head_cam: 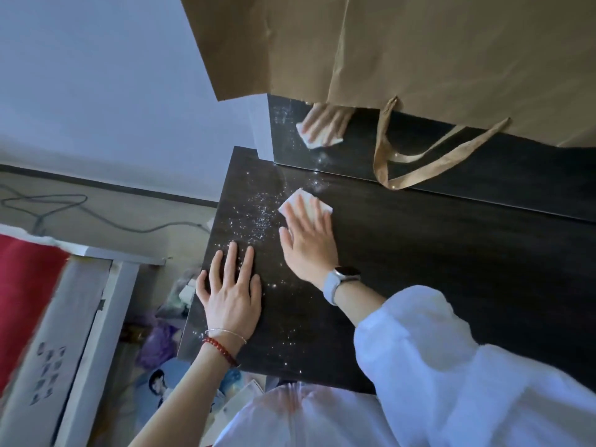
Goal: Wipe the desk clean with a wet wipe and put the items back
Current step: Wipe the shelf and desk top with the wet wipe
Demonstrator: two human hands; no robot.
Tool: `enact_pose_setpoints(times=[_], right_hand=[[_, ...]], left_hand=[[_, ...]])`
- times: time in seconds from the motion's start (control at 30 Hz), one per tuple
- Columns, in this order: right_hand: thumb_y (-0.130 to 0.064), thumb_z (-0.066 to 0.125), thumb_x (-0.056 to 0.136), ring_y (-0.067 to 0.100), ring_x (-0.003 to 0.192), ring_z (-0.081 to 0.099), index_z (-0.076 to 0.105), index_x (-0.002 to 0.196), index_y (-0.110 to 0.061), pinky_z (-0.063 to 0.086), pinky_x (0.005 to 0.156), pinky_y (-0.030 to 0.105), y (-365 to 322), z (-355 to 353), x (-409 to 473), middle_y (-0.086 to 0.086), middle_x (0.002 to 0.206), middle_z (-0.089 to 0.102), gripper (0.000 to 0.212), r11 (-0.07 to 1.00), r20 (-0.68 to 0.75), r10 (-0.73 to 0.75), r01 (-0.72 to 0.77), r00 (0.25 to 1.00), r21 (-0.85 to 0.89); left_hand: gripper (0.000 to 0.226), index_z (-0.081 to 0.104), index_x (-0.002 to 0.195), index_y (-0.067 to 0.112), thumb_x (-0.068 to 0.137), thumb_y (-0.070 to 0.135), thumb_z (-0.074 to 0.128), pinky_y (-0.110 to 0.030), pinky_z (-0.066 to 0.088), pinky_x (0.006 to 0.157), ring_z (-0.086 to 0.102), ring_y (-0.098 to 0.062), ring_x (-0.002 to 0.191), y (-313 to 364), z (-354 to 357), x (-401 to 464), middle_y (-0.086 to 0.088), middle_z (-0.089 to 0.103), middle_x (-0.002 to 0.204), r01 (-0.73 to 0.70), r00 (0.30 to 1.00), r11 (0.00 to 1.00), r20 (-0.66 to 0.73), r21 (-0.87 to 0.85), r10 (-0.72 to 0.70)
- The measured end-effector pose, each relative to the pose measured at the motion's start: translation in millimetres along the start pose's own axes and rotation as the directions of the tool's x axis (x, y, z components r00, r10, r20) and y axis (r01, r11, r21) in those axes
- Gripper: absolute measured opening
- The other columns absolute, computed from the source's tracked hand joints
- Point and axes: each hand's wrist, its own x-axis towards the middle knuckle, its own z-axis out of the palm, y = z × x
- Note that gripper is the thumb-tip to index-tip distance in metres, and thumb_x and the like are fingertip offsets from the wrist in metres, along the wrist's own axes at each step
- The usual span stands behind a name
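While the right hand (306, 240), fingers straight and slightly spread, presses the folded white wet wipe (306, 203) on the speckled dark wooden desk (435, 253) near its back left corner, a wide stroke could catch what looks like the brown paper bag's dangling handle (419, 169), as the flat, spread left hand (230, 291) only braces.

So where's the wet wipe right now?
In the head view the wet wipe lies flat on the dark desk near its far left corner, under the right hand's fingers, just in front of the mirror.
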Motion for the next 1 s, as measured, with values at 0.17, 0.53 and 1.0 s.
enact_pose_setpoints(times=[0.17,0.53,1.0], right_hand=[[-0.027,0.029,0.089,0.036,0.133,0.032,0.039,0.132,-0.016,0.027,0.109,0.053,39,-8,-2,0.013,0.144,0.039,0.045,0.99,-0.062,0.122,-0.126,0.991,-0.057],[-0.029,0.03,0.094,0.03,0.136,0.017,0.038,0.125,-0.018,0.014,0.11,0.047,-28,5,64,0.007,0.144,0.03,0.034,0.974,-0.005,0.218,-0.218,0.976,0.058],[-0.031,0.021,0.092,0.033,0.134,0.023,0.036,0.13,-0.011,0.016,0.108,0.048,-17,0,50,0.015,0.144,0.032,0.045,0.977,0.003,0.209,-0.209,0.978,0.042]], left_hand=[[0.051,0.032,0.137,0.033,0.088,0.042,0.02,-0.043,0.01,0.103,0.024,-0.023,0.134,-6,0,0,-0.002,0.034,0.148,-0.025,0.999,0.999,0.028,0.04,0.024],[0.048,0.043,0.132,0.027,0.088,0.038,0.029,-0.04,0.019,0.096,0.037,-0.026,0.128,-14,-12,2,-0.004,0.044,0.142,-0.111,0.994,0.994,0.013,0.006,0.11],[0.048,0.033,0.138,0.006,0.093,0.022,0.041,-0.039,0.039,0.099,0.046,-0.034,0.122,-47,-35,2,-0.015,0.045,0.139,0.1,0.995,0.906,0.044,-0.411,-0.09]])
